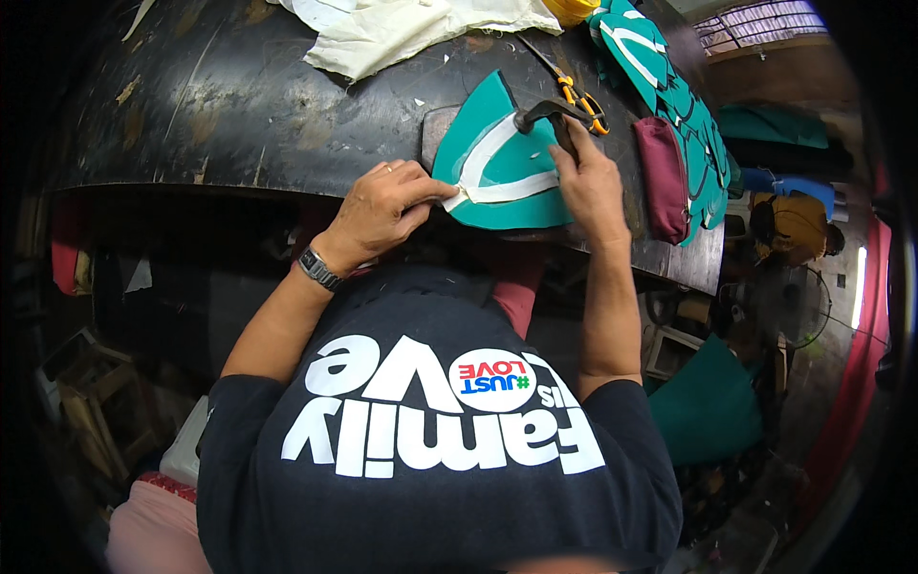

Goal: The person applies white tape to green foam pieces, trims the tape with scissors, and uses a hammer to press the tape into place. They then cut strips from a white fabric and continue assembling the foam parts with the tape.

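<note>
A curved green sheet piece (507, 206) with a white V-shaped strip (485, 158) lies near the table's front edge, over a brown board (437, 132). At the point of the V, my left hand (382, 212) pinches the end of the white strip, thumb and forefinger together, the other fingers curled. My right hand (595, 187) is wrapped round the handle of a dark hammer (540, 113). The hammer's head hangs over the upper right arm of the strip; I cannot tell whether it touches. The grip hides part of the green piece's right side.
Orange-handled scissors (585, 105) lie just beyond the hammer. To the right are a maroon pouch (662, 177) and a heap of similar green pieces (698, 143). Cream cloth (402, 33) is bunched at the back of the black table (239, 105). A fan (801, 306) stands at far right.
</note>
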A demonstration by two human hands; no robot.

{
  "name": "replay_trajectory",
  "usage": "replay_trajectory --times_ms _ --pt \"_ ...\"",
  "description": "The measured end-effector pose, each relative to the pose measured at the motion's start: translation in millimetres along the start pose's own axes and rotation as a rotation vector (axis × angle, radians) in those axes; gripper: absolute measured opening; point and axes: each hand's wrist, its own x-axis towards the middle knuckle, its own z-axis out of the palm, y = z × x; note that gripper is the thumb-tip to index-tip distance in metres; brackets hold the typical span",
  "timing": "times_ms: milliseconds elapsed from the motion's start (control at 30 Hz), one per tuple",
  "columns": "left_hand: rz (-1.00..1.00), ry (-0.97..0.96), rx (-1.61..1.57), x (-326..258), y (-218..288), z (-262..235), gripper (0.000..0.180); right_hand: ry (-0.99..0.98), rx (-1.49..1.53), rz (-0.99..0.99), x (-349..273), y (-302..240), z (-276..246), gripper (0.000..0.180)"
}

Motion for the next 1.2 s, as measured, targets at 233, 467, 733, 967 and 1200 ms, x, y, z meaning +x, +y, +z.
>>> replay_trajectory --times_ms 233,467,733,967,1200 --pt "-0.003 0.003 -0.12 -1.1 -1.8 -4.7 0.031 0.329 0.129 0.036 -35.7 64.1 -14.9 0.038" --pt "-0.023 -0.092 -0.223 2.3 -1.9 -13.1 0.025 0.358 -0.2 0.153 -67.6 97.6 -8.9 0.039" --pt "-0.254 -0.001 -0.589 6.5 -7.4 -23.3 0.02 0.254 -0.049 -0.189 -35.1 35.5 0.6 0.055" --pt "-0.371 0.229 -0.601 23.0 -8.9 -13.1 0.018 -0.038 -0.064 -0.12 -24.2 6.9 -2.2 0.08" --pt "-0.338 0.242 -0.527 31.2 -11.2 4.4 0.016 -0.12 -0.014 0.041 -11.9 -2.2 -9.1 0.096"
